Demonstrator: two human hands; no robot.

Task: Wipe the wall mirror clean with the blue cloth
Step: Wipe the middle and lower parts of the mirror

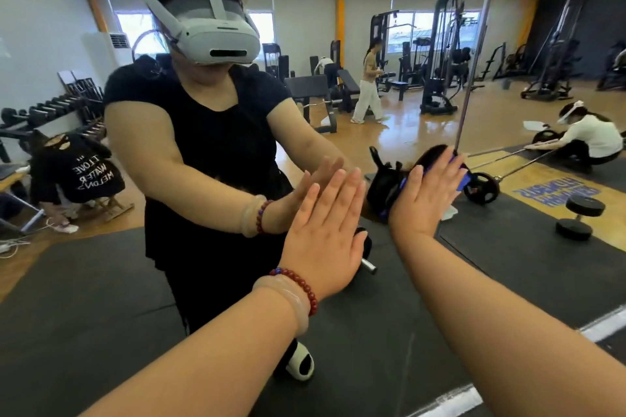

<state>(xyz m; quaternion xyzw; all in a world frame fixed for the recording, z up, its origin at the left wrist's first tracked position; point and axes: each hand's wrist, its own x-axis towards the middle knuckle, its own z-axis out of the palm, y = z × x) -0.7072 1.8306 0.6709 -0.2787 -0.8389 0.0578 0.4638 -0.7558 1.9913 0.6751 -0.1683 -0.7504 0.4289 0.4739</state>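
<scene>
on the glass: cloth pinned under the right palm

against the wall mirror [508, 132], right hand [426, 193] laid flat, fingers straight and close together, curled round nothing. blue cloth [463, 179] trapped between that palm and the glass, only its edges showing past the fingertips and beside the wrist, seemingly stretched along the hand from lower left to upper right. just to the left, left hand [325, 234] also flat on the glass, fingers straight, holding nothing, apart from the cloth. most of the glass lying above and out to either side of the cloth, so likely a sweep driven by the right hand, with the left as a brace. beside the right hand, a dark bag-like shape [382, 179] in the reflection; contents impossible to tell.
</scene>
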